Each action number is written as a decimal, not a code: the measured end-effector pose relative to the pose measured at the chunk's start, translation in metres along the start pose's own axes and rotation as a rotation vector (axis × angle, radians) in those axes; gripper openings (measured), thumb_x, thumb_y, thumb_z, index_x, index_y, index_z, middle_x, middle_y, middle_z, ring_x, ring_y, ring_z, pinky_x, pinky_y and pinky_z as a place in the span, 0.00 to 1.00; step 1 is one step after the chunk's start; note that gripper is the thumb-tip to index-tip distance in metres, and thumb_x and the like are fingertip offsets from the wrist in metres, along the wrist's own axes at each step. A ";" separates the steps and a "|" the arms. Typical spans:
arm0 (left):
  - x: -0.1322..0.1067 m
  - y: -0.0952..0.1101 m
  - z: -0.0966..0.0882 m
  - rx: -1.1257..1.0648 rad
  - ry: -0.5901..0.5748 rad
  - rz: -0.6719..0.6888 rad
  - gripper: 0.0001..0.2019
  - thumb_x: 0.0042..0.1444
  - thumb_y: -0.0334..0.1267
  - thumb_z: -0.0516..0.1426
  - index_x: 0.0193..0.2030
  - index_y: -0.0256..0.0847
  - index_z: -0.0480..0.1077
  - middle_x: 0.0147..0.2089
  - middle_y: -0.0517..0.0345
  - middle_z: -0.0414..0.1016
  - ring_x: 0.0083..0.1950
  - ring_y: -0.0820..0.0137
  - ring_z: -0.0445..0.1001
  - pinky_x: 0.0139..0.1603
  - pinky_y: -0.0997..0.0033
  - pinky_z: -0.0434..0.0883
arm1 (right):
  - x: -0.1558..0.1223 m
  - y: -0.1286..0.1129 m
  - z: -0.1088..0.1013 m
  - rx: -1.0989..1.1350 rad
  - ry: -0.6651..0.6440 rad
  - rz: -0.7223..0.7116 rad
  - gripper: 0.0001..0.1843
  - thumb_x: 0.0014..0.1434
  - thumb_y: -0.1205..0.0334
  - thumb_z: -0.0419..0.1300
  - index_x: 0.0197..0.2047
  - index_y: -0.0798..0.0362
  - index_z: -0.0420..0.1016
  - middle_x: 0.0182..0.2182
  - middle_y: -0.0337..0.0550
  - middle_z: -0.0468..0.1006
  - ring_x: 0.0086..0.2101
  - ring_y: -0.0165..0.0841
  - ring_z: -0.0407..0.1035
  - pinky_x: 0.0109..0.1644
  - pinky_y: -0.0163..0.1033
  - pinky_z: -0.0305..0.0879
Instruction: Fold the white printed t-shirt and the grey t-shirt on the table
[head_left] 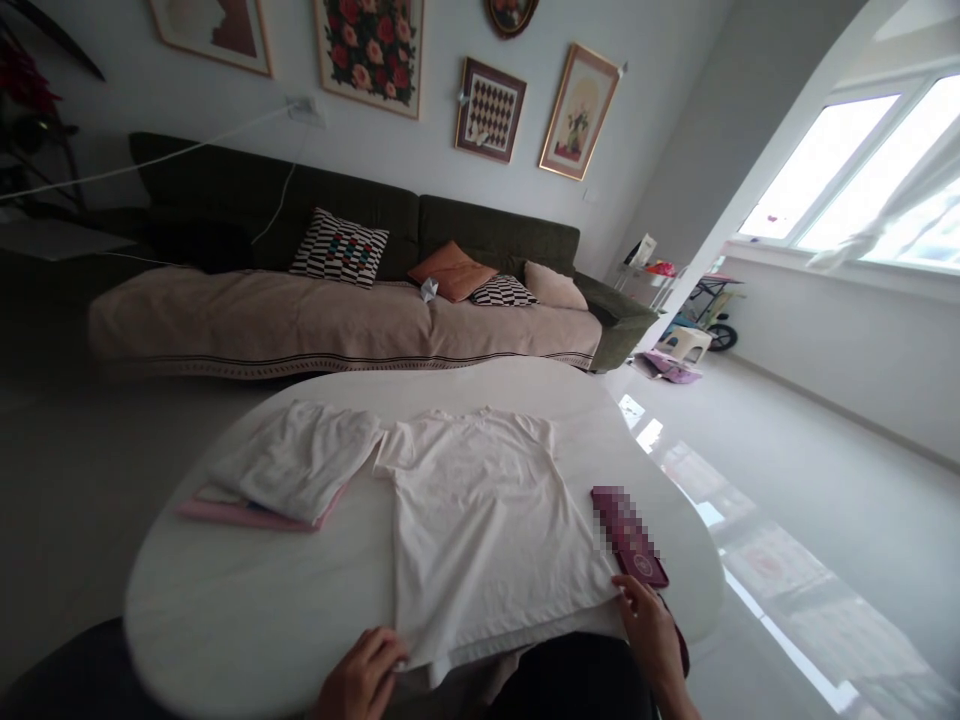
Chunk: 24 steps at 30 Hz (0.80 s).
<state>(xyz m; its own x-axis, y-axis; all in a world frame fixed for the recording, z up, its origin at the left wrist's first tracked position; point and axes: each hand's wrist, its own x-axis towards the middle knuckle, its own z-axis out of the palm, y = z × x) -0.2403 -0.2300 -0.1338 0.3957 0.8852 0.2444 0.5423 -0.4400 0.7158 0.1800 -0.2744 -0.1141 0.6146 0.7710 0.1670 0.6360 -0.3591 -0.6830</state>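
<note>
A white T-shirt [480,520] lies spread flat on a white oval table [247,600], its neck away from me and its hem at the near edge. My left hand [364,675] rests at the hem's left corner, fingers curled onto the fabric. At the hem's right corner my right hand [649,630] pinches the cloth with its fingertips. A folded white garment [300,460] lies to the left of the shirt on a flat pink item [240,512].
A dark red flat object [628,535] lies on the table just beyond my right hand. Behind the table stands a long dark sofa [360,290] with a beige cover and several cushions. Glossy floor opens to the right, below bright windows [862,170].
</note>
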 end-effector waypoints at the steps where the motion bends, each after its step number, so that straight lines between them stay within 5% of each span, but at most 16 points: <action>1: 0.005 0.000 -0.006 -0.055 -0.001 -0.027 0.12 0.51 0.28 0.51 0.33 0.47 0.74 0.36 0.58 0.76 0.38 0.68 0.76 0.39 0.74 0.72 | 0.003 0.000 -0.001 0.002 0.012 0.011 0.16 0.45 0.52 0.53 0.32 0.49 0.76 0.30 0.46 0.76 0.28 0.41 0.71 0.34 0.44 0.66; 5: 0.027 0.014 -0.028 -0.294 0.079 -0.254 0.09 0.55 0.45 0.54 0.33 0.45 0.72 0.29 0.59 0.74 0.27 0.69 0.74 0.29 0.74 0.72 | 0.020 -0.009 -0.011 0.050 0.058 0.068 0.18 0.48 0.49 0.53 0.36 0.52 0.73 0.28 0.48 0.77 0.28 0.43 0.73 0.33 0.44 0.67; 11: 0.061 0.034 -0.050 -0.755 0.302 -0.578 0.19 0.43 0.56 0.60 0.34 0.42 0.68 0.34 0.59 0.72 0.33 0.65 0.73 0.31 0.67 0.76 | 0.039 -0.049 -0.031 0.178 0.028 0.046 0.23 0.52 0.47 0.52 0.43 0.55 0.72 0.27 0.44 0.79 0.23 0.35 0.72 0.25 0.37 0.66; 19: 0.082 0.045 -0.079 -0.811 0.256 -0.547 0.15 0.44 0.44 0.61 0.37 0.38 0.70 0.40 0.56 0.72 0.40 0.68 0.74 0.41 0.69 0.74 | 0.058 -0.089 -0.054 0.312 -0.034 -0.008 0.23 0.44 0.48 0.60 0.37 0.57 0.78 0.28 0.48 0.81 0.28 0.37 0.74 0.31 0.37 0.68; 24: 0.080 0.038 -0.080 -0.566 0.179 -0.414 0.11 0.41 0.40 0.61 0.33 0.39 0.72 0.35 0.56 0.74 0.38 0.65 0.75 0.38 0.69 0.74 | 0.062 -0.099 -0.058 0.279 0.009 0.039 0.20 0.39 0.50 0.63 0.33 0.56 0.79 0.23 0.46 0.80 0.23 0.37 0.71 0.25 0.37 0.65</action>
<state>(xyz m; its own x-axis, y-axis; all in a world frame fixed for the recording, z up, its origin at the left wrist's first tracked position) -0.2477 -0.1641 -0.0347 0.0869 0.9949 -0.0510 0.1356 0.0389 0.9900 0.1821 -0.2219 0.0055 0.6409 0.7545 0.1418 0.4592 -0.2288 -0.8584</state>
